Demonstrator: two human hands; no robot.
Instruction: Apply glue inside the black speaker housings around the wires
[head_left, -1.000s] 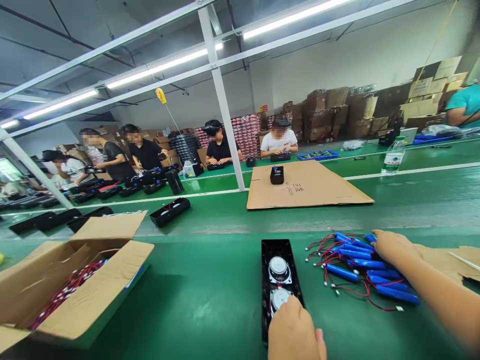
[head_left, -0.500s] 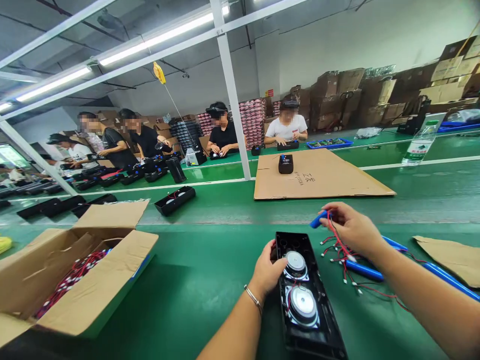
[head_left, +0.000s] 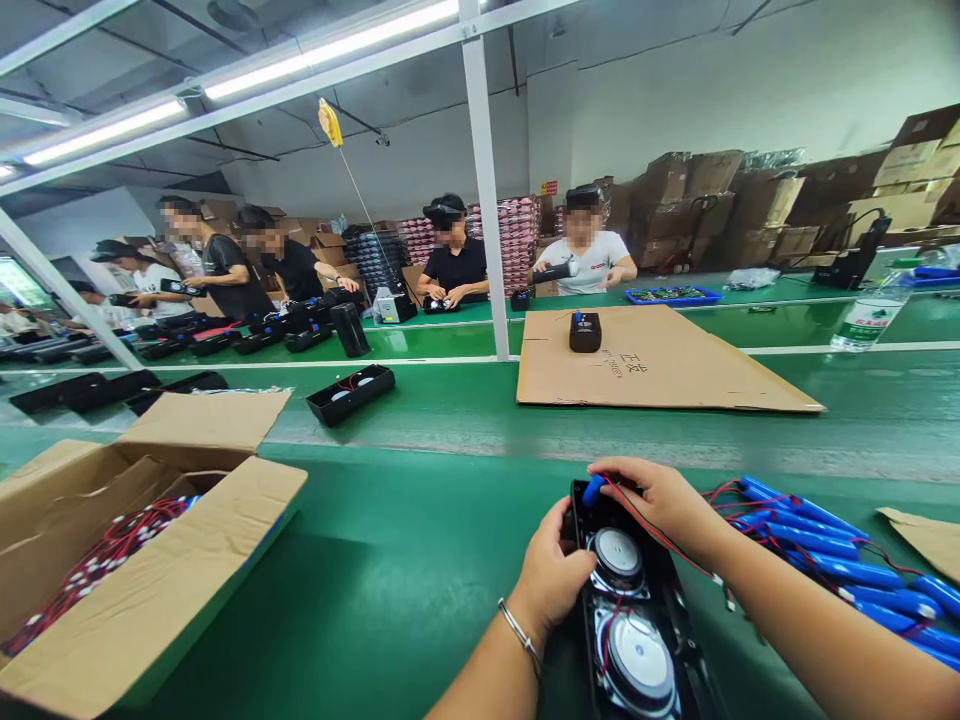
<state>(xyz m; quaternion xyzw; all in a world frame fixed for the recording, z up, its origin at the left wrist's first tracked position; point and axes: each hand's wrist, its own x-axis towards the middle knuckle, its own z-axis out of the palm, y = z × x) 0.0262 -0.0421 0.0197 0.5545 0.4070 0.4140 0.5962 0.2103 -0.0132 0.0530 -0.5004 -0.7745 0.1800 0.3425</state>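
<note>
A black speaker housing (head_left: 679, 625) with two round silver speakers lies lengthwise in front of me. My left hand (head_left: 551, 560) grips its left edge, thumb beside the upper speaker (head_left: 618, 552). At the housing's far end, my right hand (head_left: 645, 500) holds a blue battery (head_left: 593, 489) with red and black wires, its tip over the inside of the housing. The wires trail down to white connectors (head_left: 729, 594) beneath my right forearm. More blue batteries (head_left: 825, 540) lie in a pile to the right.
An open cardboard box (head_left: 202, 560) of wired parts stands at the left. Beyond are another speaker housing (head_left: 351, 395), a flat cardboard sheet (head_left: 660, 370) bearing a black unit, a metal post (head_left: 489, 200) and a water bottle (head_left: 870, 315). Several people work across the line.
My right hand has moved left with the blue battery, from beside the housing to its far end. My left hand still holds the housing. The view has shifted, showing more of the battery pile.
</note>
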